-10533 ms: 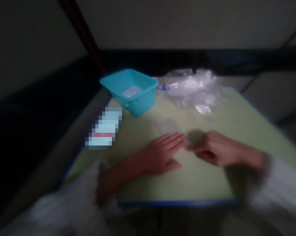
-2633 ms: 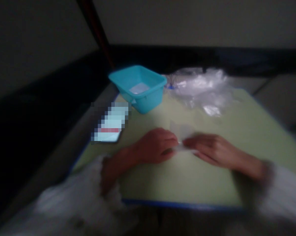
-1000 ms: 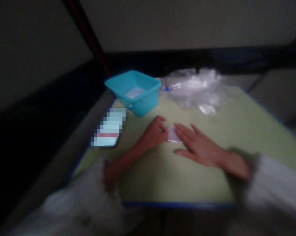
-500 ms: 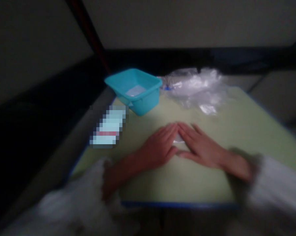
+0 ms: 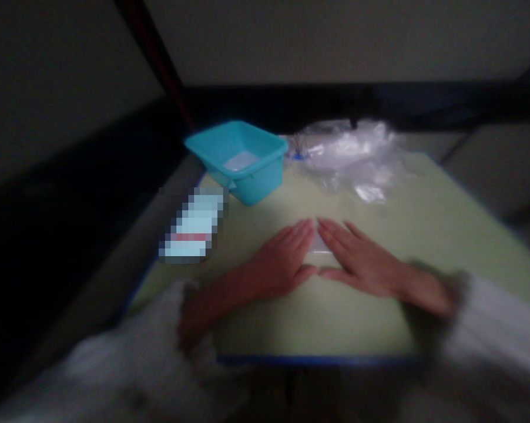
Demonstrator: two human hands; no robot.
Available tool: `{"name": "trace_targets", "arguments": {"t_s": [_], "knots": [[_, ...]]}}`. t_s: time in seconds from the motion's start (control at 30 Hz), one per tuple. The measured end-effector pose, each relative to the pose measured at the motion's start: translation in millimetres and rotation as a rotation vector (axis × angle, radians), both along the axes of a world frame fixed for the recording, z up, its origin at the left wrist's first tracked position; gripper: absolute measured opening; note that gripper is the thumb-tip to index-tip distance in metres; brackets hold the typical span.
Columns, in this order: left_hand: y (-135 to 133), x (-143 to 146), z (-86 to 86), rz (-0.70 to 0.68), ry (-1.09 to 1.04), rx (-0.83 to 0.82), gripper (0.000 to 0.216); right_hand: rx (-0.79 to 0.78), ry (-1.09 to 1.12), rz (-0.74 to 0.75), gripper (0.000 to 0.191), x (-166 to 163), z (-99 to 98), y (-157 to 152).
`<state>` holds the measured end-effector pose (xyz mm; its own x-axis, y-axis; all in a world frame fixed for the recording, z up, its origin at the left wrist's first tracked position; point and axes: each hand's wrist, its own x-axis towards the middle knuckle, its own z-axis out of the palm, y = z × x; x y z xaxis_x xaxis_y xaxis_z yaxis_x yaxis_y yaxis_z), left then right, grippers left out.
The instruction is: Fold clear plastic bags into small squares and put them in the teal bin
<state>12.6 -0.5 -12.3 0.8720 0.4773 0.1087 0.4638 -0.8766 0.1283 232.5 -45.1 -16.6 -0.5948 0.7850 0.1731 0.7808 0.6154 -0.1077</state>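
Note:
Both my hands lie flat over a small whitish flat piece (image 5: 320,244) on the pale yellow-green table top (image 5: 318,329). My left hand (image 5: 282,261) has its fingers stretched out and covers the left part of the piece. My right hand (image 5: 359,261), also with straight fingers and thumb apart, covers the right part. The fingertips of the two hands nearly meet at the far side, and the thumb tips are close together nearer me. Only the middle of the piece shows, with a shiny near edge; whether it is paper or plastic I cannot make out.
A turquoise plastic basket (image 5: 260,182) stands at the back left, with a whitish flat thing (image 5: 241,161) inside. Crumpled clear plastic bags (image 5: 357,155) lie at the back right. A pixelated, bright phone-like object (image 5: 194,226) rests near the left edge. Walls stand behind the table.
My hands have drawn slightly apart at the fingertips, so more of the whitish piece shows between them. The view has shifted slightly; other things stay put.

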Motion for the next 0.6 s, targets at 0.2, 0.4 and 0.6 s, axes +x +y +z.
{"name": "trace_targets", "arguments": {"t_s": [0.2,0.4,0.6], "knots": [[1.2,-1.4,-7.5,0.007,-0.059,-0.011,0.065,-0.044,0.033,0.044,0.077,11.1,7.3,6.1],[2.4,-1.7,0.4,-0.044,-0.114,-0.041,0.061,0.055,0.108,0.127,0.061,24.5,27.1,14.1],[-0.9,-0.3,5.6,-0.129,-0.068,-0.07,0.056,0.074,0.13,0.201,0.041,22.4,26.5,14.6]]}}
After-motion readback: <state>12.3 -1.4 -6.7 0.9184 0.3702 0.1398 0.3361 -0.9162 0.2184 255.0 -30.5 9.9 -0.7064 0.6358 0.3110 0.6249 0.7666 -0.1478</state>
